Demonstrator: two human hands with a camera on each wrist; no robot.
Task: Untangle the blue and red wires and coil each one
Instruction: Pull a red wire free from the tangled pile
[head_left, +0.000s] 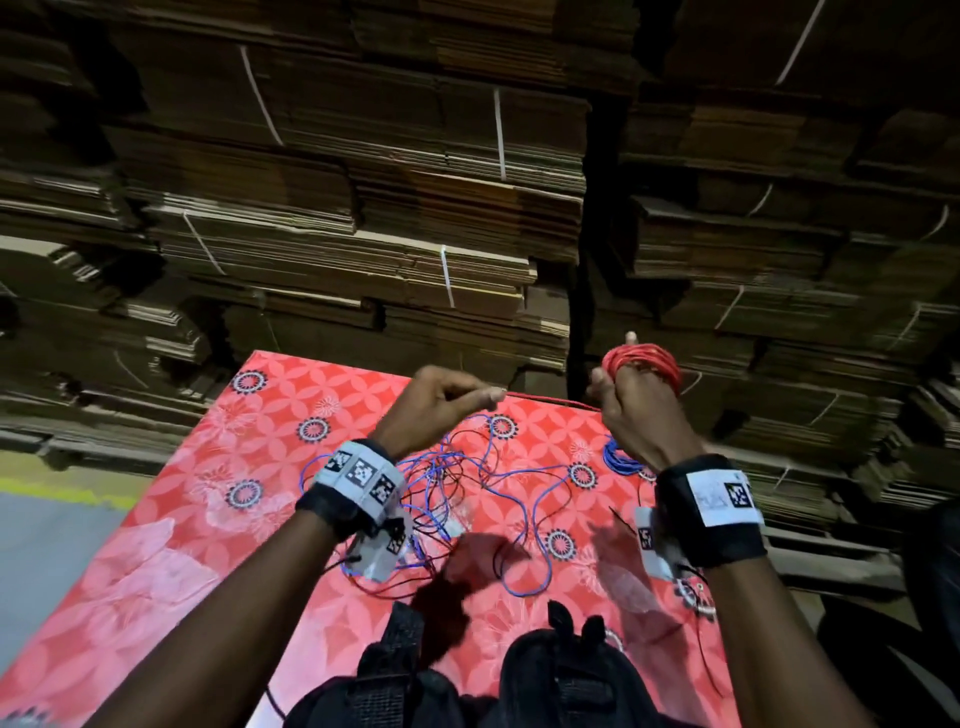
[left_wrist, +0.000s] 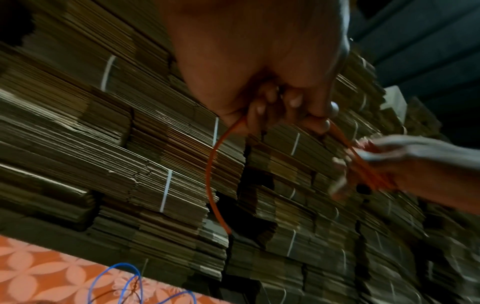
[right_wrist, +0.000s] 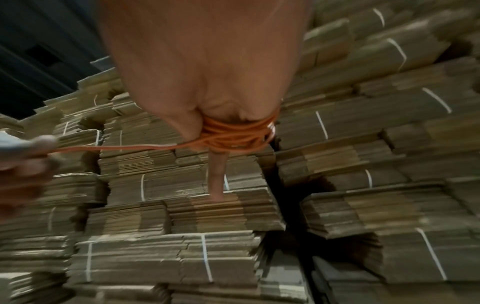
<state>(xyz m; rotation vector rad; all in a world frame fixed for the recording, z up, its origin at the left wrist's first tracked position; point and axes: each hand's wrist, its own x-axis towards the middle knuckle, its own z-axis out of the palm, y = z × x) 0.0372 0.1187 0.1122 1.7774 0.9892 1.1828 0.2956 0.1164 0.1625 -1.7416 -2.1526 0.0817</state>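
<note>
My right hand (head_left: 623, 376) is raised above the table's far edge, with the red wire coil (head_left: 644, 364) wound round its curled fingers; one finger (right_wrist: 217, 176) sticks out straight. From the coil (right_wrist: 233, 134) a taut red strand (head_left: 550, 400) runs left to my left hand (head_left: 493, 396), which pinches it between thumb and fingers. Past the left hand's fingers (left_wrist: 272, 102) the red wire's loose tail (left_wrist: 211, 174) hangs in an arc. The blue wire (head_left: 535, 499) lies loose on the cloth, mixed with thin black wires. A small blue coil (head_left: 618, 460) lies under my right wrist.
The table (head_left: 171, 545) has a red floral cloth. Tall stacks of strapped flat cardboard (head_left: 363, 234) rise right behind it. A black strap and bag (head_left: 561, 670) sit at the near edge. Grey floor with a yellow line (head_left: 57, 493) lies to the left.
</note>
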